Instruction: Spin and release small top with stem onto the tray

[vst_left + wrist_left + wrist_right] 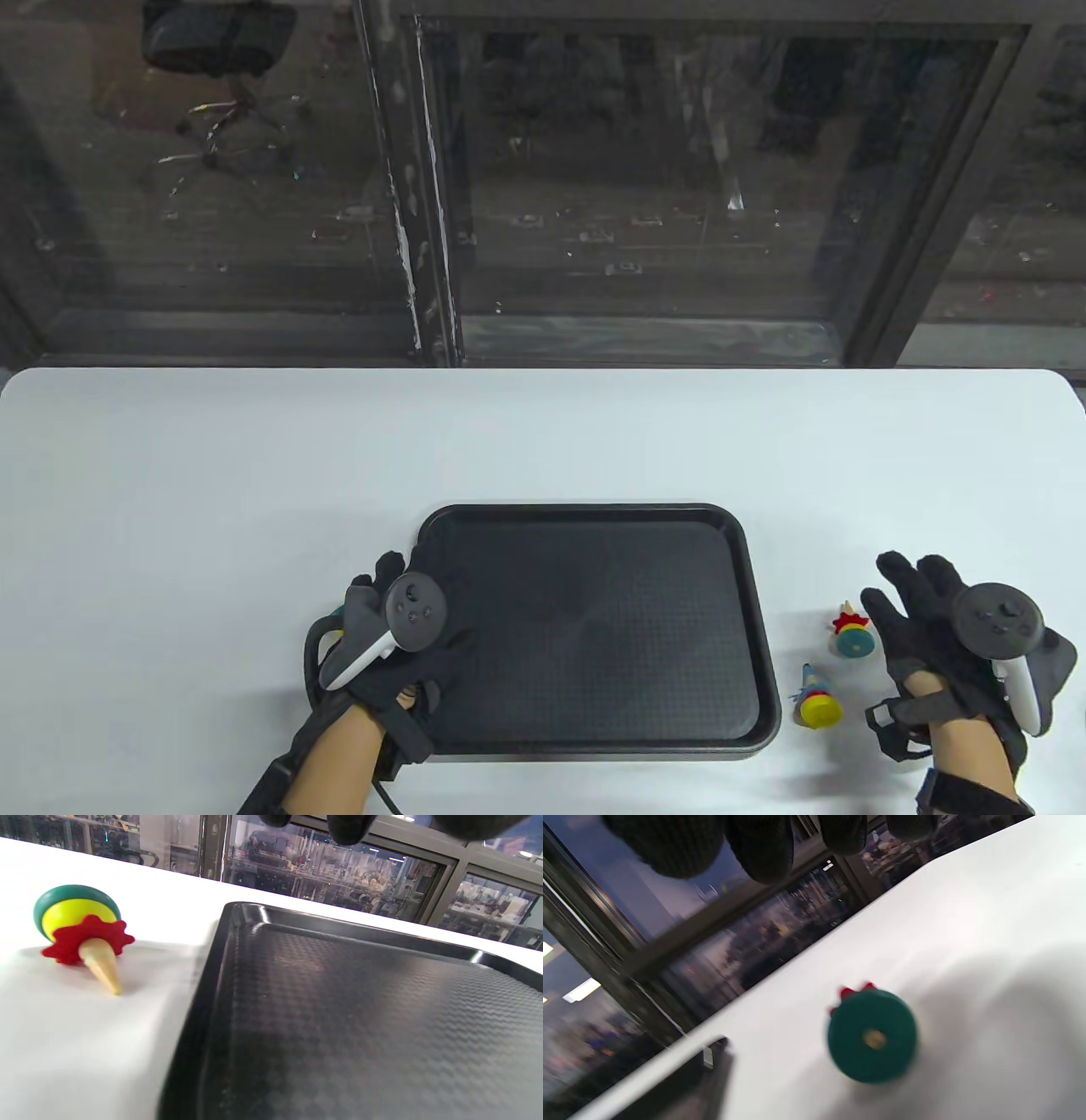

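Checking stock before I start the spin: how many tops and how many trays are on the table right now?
Tops: 3 (teal-based top and yellow-disc top to the right of the tray, green-and-yellow top to its left)
Trays: 1 (black tray, nothing on it)
Total: 4

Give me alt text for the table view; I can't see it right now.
An empty black tray sits on a white table, with two small tops lying tipped just right of it. The right hand hovers open beside the tops, holding nothing; the left hand rests over the tray's left edge.
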`<state>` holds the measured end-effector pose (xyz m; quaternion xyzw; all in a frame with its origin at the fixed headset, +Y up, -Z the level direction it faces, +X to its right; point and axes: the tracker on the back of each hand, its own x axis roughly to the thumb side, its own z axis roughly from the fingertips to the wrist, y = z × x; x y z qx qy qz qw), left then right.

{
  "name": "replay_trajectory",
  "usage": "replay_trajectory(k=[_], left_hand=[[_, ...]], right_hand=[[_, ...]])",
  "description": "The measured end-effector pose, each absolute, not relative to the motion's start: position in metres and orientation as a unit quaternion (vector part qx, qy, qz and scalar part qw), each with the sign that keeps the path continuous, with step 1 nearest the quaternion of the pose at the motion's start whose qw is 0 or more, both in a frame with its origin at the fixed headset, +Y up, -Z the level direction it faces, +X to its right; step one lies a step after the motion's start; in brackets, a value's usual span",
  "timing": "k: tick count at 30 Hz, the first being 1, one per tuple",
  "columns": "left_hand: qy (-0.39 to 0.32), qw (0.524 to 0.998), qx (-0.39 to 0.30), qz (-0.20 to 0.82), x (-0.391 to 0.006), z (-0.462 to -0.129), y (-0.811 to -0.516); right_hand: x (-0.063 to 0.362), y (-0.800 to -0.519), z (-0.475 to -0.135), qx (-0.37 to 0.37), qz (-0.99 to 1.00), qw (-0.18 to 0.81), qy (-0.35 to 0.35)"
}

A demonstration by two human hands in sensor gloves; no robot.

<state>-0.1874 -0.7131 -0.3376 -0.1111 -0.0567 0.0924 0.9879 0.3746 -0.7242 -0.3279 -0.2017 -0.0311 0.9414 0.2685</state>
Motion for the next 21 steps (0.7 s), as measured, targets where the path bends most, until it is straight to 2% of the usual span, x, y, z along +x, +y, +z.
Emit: replay_trajectory(k=[4, 7, 11, 16, 21], left_hand=[[-0.055, 0.987, -0.129, 0.081, -0.188, -0.338, -0.719], [-0.063, 0.988, -0.130, 0.062, -0.185, -0.337, -0.719], [-0.068, 0.988, -0.128, 0.061, -0.183, -0.337, -0.719], [-0.066, 0.988, -0.126, 0.064, -0.184, -0.336, -0.719], [-0.068, 0.988, -0.121, 0.070, -0.184, -0.337, -0.719]], right_hand=[[0.351, -0.740, -0.342, -0.220, 0.968, 0.124, -0.005], [0.338, -0.758, -0.351, -0.213, 0.972, 0.083, 0.054], [0.337, -0.761, -0.354, -0.215, 0.975, 0.022, 0.061], [0.344, -0.761, -0.351, -0.246, 0.966, 0.066, 0.049], [0.355, -0.760, -0.347, -0.256, 0.957, 0.116, 0.067]])
